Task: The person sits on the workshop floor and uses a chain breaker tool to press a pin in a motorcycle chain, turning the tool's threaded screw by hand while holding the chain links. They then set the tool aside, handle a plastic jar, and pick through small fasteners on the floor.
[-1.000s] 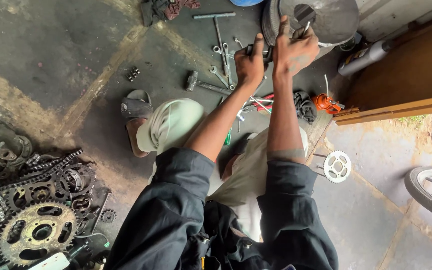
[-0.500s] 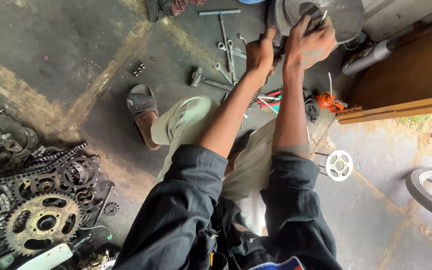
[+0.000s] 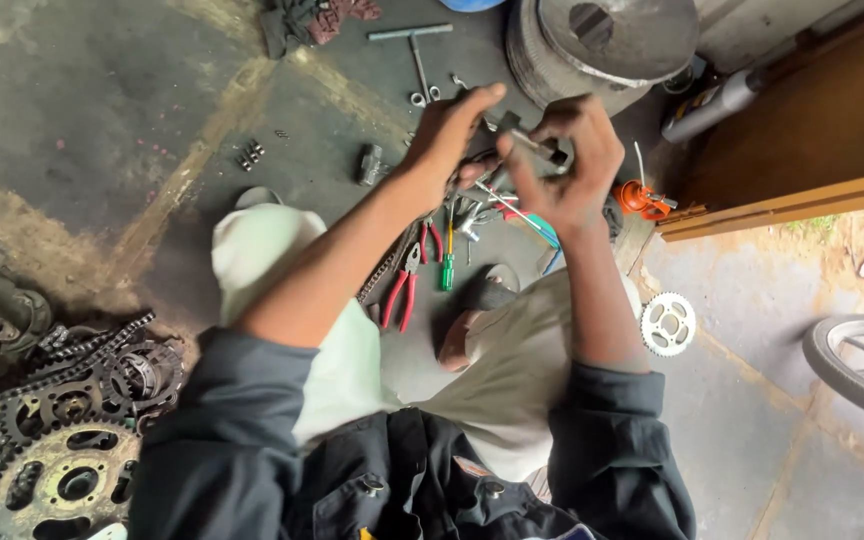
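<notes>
Both hands — left hand (image 3: pixel 447 135), right hand (image 3: pixel 567 165) — grip a small metal part (image 3: pixel 542 148).

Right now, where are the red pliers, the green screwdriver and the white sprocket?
red pliers (image 3: pixel 404 290): head view, on one red handle.
green screwdriver (image 3: pixel 447 268): head view, on its green handle.
white sprocket (image 3: pixel 668 324): head view, on its toothed ring.

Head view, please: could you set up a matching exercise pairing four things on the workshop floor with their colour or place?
Things:
1. pliers
2. screwdriver
3. small sprocket
4. large sprocket

Descriptions:
A. pale, on the floor right of the person's knee
B. red handles, between the knees
C. rusty, bottom left among chains
D. green handle, beside the pliers

Pairs: 1-B, 2-D, 3-A, 4-C
</notes>
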